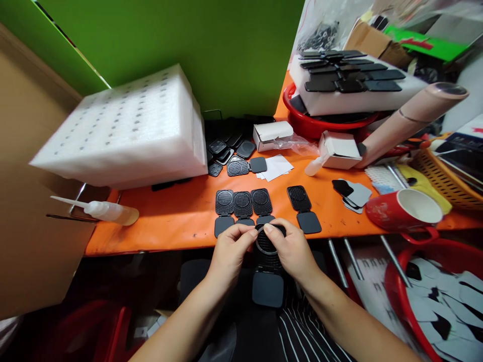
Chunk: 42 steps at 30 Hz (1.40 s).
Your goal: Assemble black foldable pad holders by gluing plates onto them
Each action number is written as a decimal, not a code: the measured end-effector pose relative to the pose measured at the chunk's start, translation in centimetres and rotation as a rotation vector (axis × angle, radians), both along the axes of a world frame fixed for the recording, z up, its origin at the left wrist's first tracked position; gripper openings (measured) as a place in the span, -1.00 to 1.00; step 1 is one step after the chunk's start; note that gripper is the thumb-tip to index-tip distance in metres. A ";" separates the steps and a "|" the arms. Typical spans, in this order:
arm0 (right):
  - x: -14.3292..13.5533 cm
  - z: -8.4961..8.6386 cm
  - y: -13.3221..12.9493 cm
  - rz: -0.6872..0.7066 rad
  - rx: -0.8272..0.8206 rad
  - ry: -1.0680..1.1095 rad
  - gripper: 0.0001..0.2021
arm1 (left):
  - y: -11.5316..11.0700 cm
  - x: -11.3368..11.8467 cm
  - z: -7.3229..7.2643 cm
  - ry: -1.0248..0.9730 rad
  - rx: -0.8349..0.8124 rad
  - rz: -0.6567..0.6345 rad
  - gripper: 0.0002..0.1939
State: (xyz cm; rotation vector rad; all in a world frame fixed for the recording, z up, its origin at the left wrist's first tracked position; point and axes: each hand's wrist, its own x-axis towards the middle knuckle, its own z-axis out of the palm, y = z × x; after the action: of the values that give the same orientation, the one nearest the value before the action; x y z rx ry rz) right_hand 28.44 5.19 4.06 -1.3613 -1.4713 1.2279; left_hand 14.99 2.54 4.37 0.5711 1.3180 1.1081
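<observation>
Left hand (228, 249) and right hand (296, 249) close together, both clamped on a black hinged piece (267, 289); thumbs (247, 240) meet at its ribbed panel, flat flap nearest. Forearms (335, 301) converge from near left and right. Piece located at the near edge of the orange desk (181, 211). Beyond: three similar pieces (242, 203) side by side, another (299, 197) right.

Orange tabletop (169, 221) brightly lit | below it, deep shadow | edges stretched, wide-angle | upper-right corner blurred
</observation>
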 end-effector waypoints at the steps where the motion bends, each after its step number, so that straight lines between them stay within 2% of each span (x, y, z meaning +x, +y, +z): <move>1: 0.0 0.0 0.0 0.000 0.002 -0.002 -0.76 | 0.0 0.0 0.0 0.001 0.000 -0.002 -0.83; 9: 0.0 0.0 0.0 -0.002 0.021 -0.008 -0.76 | 0.0 -0.1 -0.3 -0.036 -0.008 0.003 -0.83; 15: 0.1 -0.1 0.2 -0.005 -0.015 0.025 -0.77 | 0.1 0.1 0.0 -0.145 -0.052 0.009 -0.84; 21: 0.1 -0.4 0.2 -0.008 -0.030 0.050 -0.77 | 0.2 0.3 0.0 -0.111 -0.030 0.031 -0.82; 25: 0.0 -1.0 0.4 -0.042 -0.157 0.236 -0.76 | 0.3 0.5 0.3 -0.169 -0.054 0.014 -0.84; 28: -0.2 -1.7 0.7 -0.052 -0.302 0.418 -0.74 | 0.0 0.4 0.5 -0.293 -0.087 -0.007 -0.74; 31: -0.4 -2.6 0.8 -0.077 -0.312 0.473 -0.71 | -0.5 0.1 0.0 -0.325 -0.125 -0.041 -0.71; 34: -0.6 -3.6 0.7 -0.140 -0.265 0.403 -0.62 | -1.0 -0.2 -0.9 -0.293 -0.148 -0.089 -0.66; 36: -0.7 -4.1 0.7 -0.131 -0.254 0.347 -0.57 | -1.3 -0.3 -1.5 -0.250 -0.146 -0.125 -0.63; 42: -0.9 -4.1 0.6 -0.105 -0.316 0.330 -0.56 | -1.4 -0.3 -2.3 -0.235 -0.128 -0.126 -0.66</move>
State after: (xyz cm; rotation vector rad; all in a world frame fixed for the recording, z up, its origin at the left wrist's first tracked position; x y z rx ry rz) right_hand 27.56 5.84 -0.06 -1.3375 -0.9957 1.5774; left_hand 14.73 1.11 2.05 0.4103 1.1243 0.9495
